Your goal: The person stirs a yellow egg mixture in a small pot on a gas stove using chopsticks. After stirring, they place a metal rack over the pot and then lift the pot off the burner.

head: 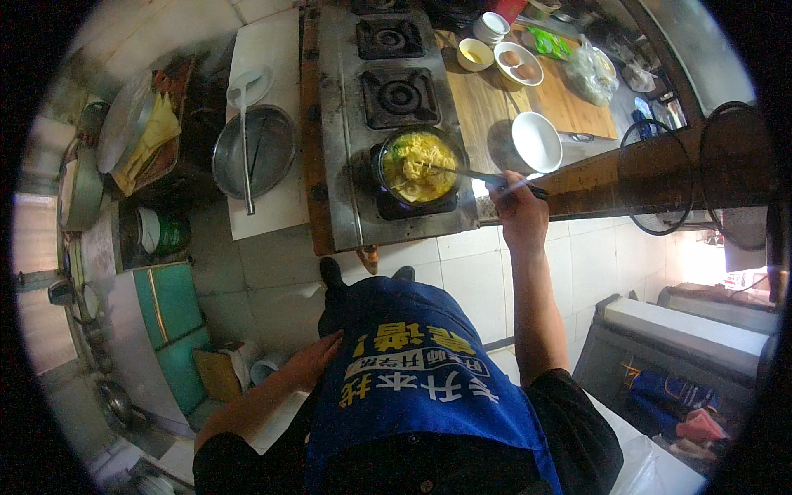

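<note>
My right hand (518,197) grips a pair of dark chopsticks (465,173). Their tips are in a black pot (459,190) of noodles (421,162) in yellowish broth with some green bits. The pot sits on the nearest burner of a steel gas stove (339,185), and a bluish flame glows under its edge. Against the side of my blue apron (427,309) rests my left hand (317,354), flat, with nothing seen in it. An oval white bowl (537,142) stands on the counter just beyond my right hand.
Two more burners, including one (401,98), lie beyond the pot. On the wooden board (566,86) are a bowl of eggs (518,64), a small yellow-filled bowl (475,55) and plastic bags (591,73). A ladle (246,154) lies across a dark pan (272,151) at left. Wire strainers (656,176) hang at right.
</note>
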### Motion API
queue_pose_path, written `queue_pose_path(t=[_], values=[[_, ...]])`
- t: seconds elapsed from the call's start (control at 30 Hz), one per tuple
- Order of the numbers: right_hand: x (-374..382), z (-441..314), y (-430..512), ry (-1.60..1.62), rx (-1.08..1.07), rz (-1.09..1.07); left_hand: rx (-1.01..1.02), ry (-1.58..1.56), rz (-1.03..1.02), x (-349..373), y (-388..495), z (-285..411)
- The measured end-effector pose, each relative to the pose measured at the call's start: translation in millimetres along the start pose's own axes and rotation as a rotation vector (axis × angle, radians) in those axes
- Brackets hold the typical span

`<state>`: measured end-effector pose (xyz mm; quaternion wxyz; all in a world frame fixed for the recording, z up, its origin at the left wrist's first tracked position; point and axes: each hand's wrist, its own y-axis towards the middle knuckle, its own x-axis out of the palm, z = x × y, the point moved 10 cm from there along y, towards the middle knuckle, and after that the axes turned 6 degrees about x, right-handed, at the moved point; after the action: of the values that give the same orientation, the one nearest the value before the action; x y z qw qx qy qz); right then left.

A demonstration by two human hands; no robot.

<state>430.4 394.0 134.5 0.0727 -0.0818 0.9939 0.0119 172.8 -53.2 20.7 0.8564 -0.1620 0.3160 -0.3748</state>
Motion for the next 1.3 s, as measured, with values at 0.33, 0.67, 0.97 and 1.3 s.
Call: queue_pose_path(t=[0.33, 0.67, 0.97, 1.3], values=[[-2, -64, -21, 0.22, 0.068, 0.042, -0.024, 0.022, -0.013, 22, 2, -24], [36, 25, -4, 0.456, 0.251, -0.044, -0.054, 0.042, -0.032, 24, 0, -27], [12, 60, -8, 0.945, 0.404, -0.059, -0.09, 0.095, -0.074, 16, 1, -16], [1, -16, -2, 0.895, 0.263, -0.112, -0.046, -0.017, 0.024, 8, -3, -8]])
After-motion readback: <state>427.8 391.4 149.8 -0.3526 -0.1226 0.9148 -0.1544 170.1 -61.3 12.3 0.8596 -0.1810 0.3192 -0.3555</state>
